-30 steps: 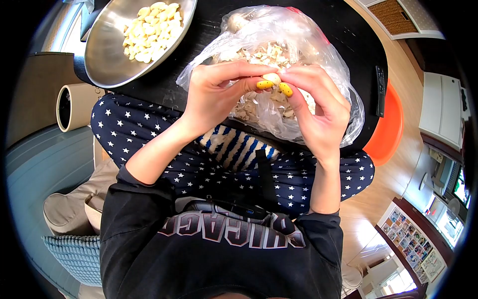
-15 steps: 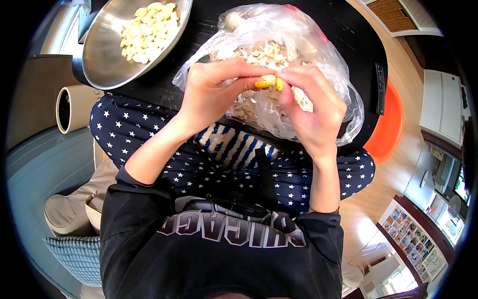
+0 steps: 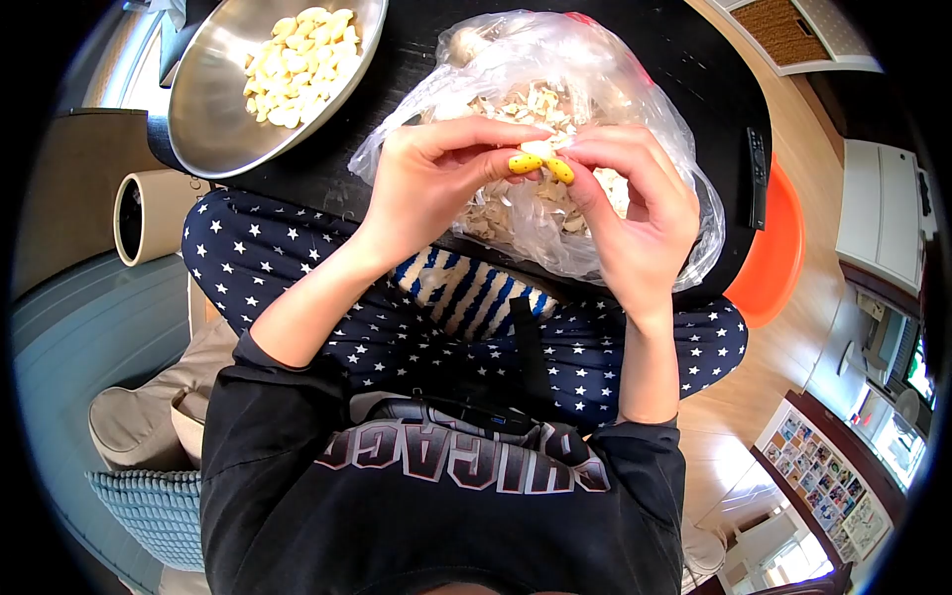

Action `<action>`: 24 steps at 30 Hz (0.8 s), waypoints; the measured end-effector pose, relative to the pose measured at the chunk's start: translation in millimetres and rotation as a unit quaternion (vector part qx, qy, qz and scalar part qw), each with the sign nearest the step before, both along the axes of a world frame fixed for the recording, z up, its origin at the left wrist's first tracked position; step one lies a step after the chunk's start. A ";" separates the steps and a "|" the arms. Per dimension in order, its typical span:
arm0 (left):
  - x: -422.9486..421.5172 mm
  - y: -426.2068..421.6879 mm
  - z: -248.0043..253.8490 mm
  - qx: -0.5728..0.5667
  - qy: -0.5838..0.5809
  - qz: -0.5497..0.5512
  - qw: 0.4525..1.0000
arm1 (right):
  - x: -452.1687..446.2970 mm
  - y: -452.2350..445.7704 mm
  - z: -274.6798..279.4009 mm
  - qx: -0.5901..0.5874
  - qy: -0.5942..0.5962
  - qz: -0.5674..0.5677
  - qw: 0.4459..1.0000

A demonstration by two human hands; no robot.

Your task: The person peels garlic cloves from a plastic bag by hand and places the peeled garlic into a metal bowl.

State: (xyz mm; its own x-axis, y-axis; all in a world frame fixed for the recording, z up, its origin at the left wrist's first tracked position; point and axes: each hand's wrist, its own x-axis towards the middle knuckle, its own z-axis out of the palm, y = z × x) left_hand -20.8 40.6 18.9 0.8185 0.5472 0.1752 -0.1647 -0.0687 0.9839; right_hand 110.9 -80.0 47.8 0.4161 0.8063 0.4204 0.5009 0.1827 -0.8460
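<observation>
A small pale garlic clove (image 3: 538, 149) is pinched between the fingertips of both hands. My left hand (image 3: 426, 183) holds it from the left, thumb and forefinger closed, and my right hand (image 3: 635, 198) grips its other side. Both thumbnails are yellow with dark specks. Beneath the hands lies an open clear plastic bag (image 3: 605, 74) with papery skins and peel flakes (image 3: 496, 213) inside. At the upper left, a steel bowl (image 3: 208, 99) holds many peeled cloves (image 3: 297, 64).
The bag and bowl rest on a black table (image 3: 407, 59). A remote control (image 3: 757, 178) lies at its right edge, beside an orange seat (image 3: 778, 248). Crossed legs in star-patterned trousers (image 3: 268, 258) are under the arms. A beige cylinder (image 3: 154, 213) stands at left.
The clove stays between both hands. The right thumb has tilted and shifted slightly against it, and the fingertips have moved a little. The bowl appears nearly unchanged in place.
</observation>
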 end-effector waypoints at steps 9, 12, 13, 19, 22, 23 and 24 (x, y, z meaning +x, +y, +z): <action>-0.9 5.2 -9.0 -0.259 -0.071 -0.106 0.957 | 8.6 0.7 -11.1 -0.028 -0.007 -0.133 0.991; -1.4 5.1 -9.1 -0.376 -0.116 -0.150 0.907 | 12.9 -3.0 -11.1 -0.078 -0.060 -0.086 0.991; -1.2 4.5 -8.9 -0.409 -0.117 -0.153 0.892 | 11.0 -1.8 -9.1 -0.077 -0.059 -0.085 0.992; -0.4 -0.5 -16.2 -0.489 -0.129 -0.209 0.837 | 2.9 4.8 3.3 0.015 -0.114 -0.072 0.991; -2.3 -6.4 -12.7 -0.541 -0.095 -0.190 0.814 | -2.8 8.7 4.4 0.083 -0.162 -0.028 0.983; -1.9 -8.9 -10.0 -0.547 -0.058 -0.161 0.819 | -3.8 9.4 4.3 0.083 -0.162 -0.029 0.983; -1.5 -11.0 -8.0 -0.553 -0.020 -0.131 0.823 | -4.3 9.8 3.8 0.090 -0.164 -0.027 0.982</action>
